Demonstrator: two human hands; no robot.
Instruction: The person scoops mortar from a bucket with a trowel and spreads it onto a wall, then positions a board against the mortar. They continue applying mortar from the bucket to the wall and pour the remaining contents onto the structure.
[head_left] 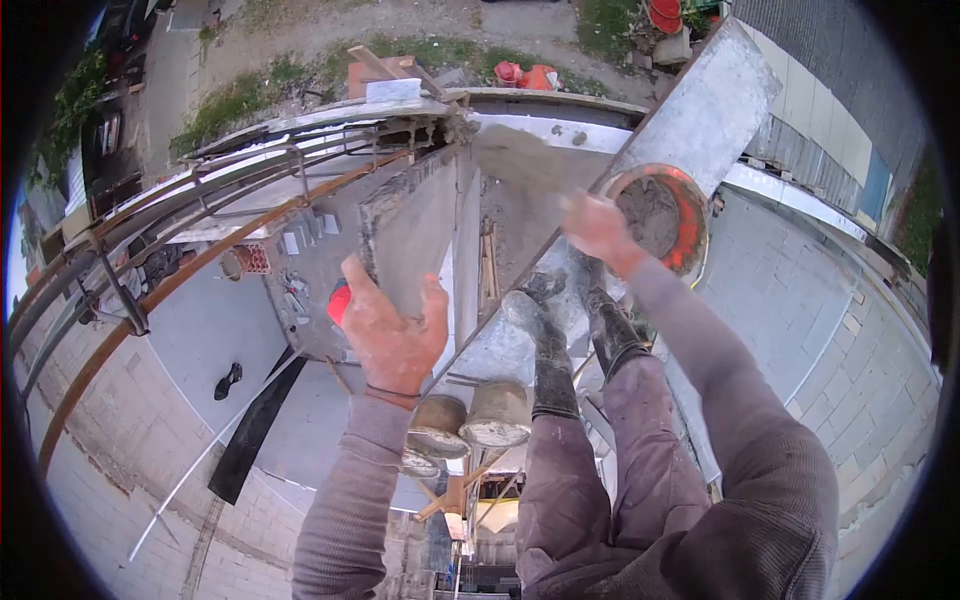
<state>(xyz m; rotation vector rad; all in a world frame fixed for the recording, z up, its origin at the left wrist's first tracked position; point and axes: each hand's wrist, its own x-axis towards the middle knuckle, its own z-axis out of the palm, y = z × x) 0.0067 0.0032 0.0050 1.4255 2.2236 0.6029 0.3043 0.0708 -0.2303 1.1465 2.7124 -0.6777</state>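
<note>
My left hand [393, 335] is open, thumb and fingers apart, in front of a grey, mortar-smeared panel [410, 235]. My right hand [600, 232] is closed on the handle of a trowel [522, 158], whose blade is smeared by motion and looks grey with mortar. The trowel reaches left toward the top of a narrow post [463, 130]. Close by on the right stands an orange-rimmed bucket [655, 215] holding grey mortar. Part of something red [339, 302] shows behind my left hand.
My boots [550, 340] stand on a narrow, mortar-stained plank [705, 110] high above the floor. Rusty reinforcing bars [200, 225] curve along the left. Several buckets [495, 412] sit below the plank. A thin white pole [215, 450] slants at lower left.
</note>
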